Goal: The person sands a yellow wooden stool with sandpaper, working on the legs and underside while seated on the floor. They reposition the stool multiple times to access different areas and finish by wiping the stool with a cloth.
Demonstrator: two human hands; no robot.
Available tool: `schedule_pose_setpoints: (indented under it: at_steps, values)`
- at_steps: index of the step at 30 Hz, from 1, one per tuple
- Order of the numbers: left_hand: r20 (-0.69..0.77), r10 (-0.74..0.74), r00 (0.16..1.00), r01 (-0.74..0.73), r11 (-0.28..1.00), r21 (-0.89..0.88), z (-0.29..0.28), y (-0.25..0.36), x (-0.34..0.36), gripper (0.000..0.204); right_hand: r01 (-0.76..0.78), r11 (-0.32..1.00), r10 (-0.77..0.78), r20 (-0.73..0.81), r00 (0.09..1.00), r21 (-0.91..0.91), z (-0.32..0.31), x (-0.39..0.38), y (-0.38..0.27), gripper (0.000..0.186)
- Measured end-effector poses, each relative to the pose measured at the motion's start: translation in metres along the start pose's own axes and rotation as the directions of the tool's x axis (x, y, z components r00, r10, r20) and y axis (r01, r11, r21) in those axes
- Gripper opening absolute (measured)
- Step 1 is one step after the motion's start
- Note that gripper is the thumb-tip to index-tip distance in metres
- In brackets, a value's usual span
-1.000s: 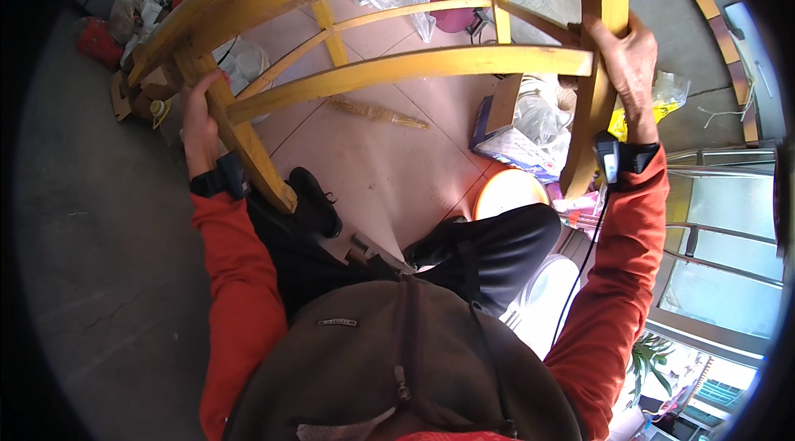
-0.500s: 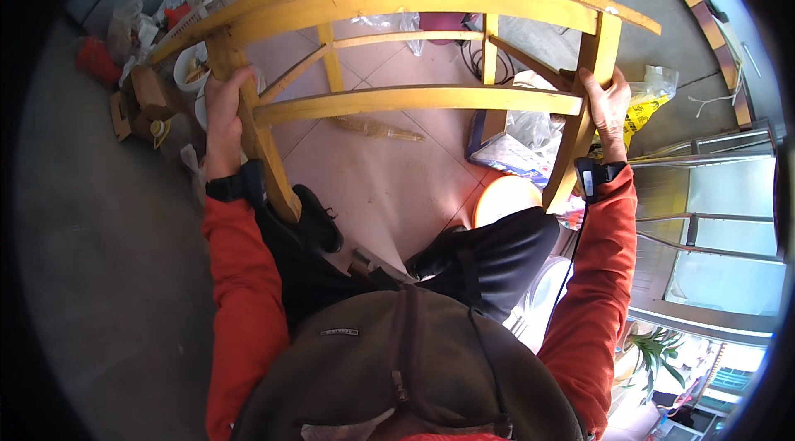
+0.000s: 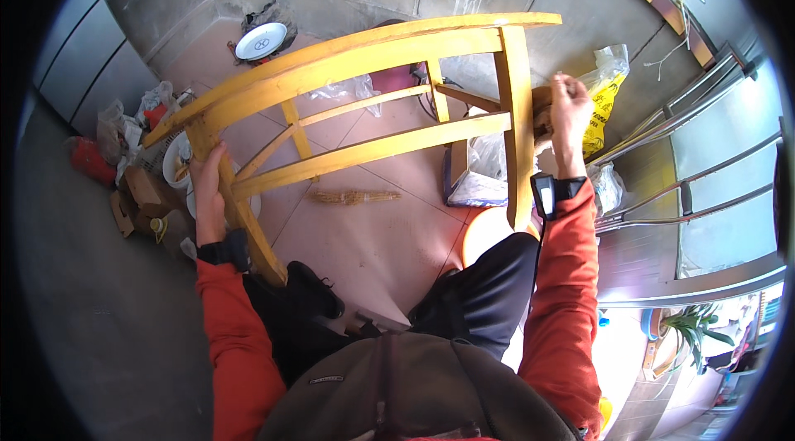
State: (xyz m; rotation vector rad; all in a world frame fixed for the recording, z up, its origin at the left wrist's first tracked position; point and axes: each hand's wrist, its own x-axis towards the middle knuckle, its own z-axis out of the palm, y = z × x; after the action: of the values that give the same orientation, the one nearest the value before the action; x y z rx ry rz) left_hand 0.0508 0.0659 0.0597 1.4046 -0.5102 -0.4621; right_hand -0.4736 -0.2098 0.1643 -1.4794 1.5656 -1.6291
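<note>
A yellow wooden bench (image 3: 364, 151), with a long plank, splayed legs and rungs, is tilted in front of me, its left end nearer. My left hand (image 3: 209, 188) is wrapped round its near left leg, thumb on the wood, fingers mostly hidden behind. My right hand (image 3: 571, 114) is off the bench, raised just right of the near right leg (image 3: 517, 101). Its fingers are curled together; what they hold, if anything, I cannot make out. Something brown shows between that hand and the leg, too unclear to name.
An orange round-topped thing (image 3: 489, 234) stands by my right knee. Boxes (image 3: 149, 191), bags and white buckets crowd the left. A straw bundle (image 3: 356, 197) lies on the tiles. Beyond are a white scale (image 3: 262, 42) and a yellow bag (image 3: 600, 110); crutches (image 3: 662, 209) lean at right.
My right hand has let go of the bench's right leg and sits apart from it. The bench has shifted left in view and tilted, its left side lower. My left hand keeps its hold.
</note>
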Motion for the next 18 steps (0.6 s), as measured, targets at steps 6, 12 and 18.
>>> schedule_pose_setpoints:
  at_steps: [6,12,18]
  values:
    - [0.022,0.021,1.000,-0.021,1.000,-0.002,-0.002,-0.001,0.001,0.018,0.333,0.859,-0.333,-0.070,0.940,0.389,-0.011,-0.005,-0.074,0.026]
    - [0.003,0.013,1.000,-0.013,1.000,0.017,0.000,0.002,-0.004,0.017,0.527,0.842,-0.540,-0.154,0.828,-0.115,0.059,-0.019,-0.102,0.020]
    - [0.022,0.026,0.999,-0.026,1.000,0.010,0.000,0.005,-0.005,0.017,0.808,0.543,-0.832,-0.014,0.555,-0.231,0.085,-0.042,-0.095,0.011]
